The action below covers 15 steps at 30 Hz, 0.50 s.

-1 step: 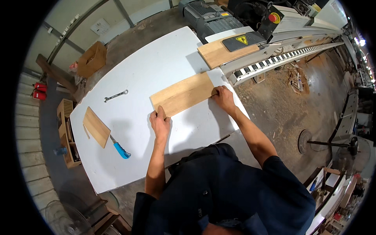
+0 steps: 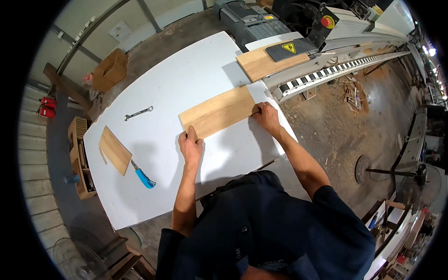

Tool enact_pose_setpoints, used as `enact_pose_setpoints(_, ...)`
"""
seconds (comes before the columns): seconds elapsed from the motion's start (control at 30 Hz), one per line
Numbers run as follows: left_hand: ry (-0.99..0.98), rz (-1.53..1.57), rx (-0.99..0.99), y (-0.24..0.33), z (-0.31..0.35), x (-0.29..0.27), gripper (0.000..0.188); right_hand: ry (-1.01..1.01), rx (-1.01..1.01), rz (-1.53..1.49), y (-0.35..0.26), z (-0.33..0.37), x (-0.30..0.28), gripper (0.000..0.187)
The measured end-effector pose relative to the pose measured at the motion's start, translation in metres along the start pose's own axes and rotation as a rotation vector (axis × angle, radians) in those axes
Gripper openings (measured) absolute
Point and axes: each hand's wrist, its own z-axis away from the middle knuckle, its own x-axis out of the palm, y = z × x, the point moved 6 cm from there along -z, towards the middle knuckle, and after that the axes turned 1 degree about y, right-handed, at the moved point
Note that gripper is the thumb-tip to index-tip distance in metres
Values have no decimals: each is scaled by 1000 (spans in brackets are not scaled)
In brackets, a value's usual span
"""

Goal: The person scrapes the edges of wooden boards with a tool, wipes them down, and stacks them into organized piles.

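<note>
A light-brown wooden plank [image 2: 219, 112] lies at a slant over the white tabletop [image 2: 163, 88]. My left hand [image 2: 190, 145] grips its near left corner, thumb on the upper face and fingers at the edge. At the plank's right end, my right hand [image 2: 267, 115] pinches the short edge between thumb and fingers. To the left rest a silver wrench [image 2: 138, 113], a smaller angled wood piece [image 2: 115, 149] with a thin sliver beside it, and a blue-handled knife [image 2: 145, 178] whose blade end touches or passes under that wood piece.
Beyond the table's far right corner, a second plank [image 2: 254, 64] sits in a machine under a dark guard, with a red stop button [image 2: 327, 21] above. A belt-like track [image 2: 345, 70] runs right. Sawdust covers the floor [image 2: 322, 116]. A cardboard box [image 2: 110, 70] stands far left.
</note>
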Motion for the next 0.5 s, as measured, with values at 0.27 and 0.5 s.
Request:
enact_pose_setpoints(0.27, 1, -59, -5, -1, 1, -3, 61, -109, 73, 1, 9, -9, 4, 31)
enact_pose_setpoints(0.5, 33, -35, -34, -11, 7, -9, 59, -283, 67, 69, 0, -18, 6, 35)
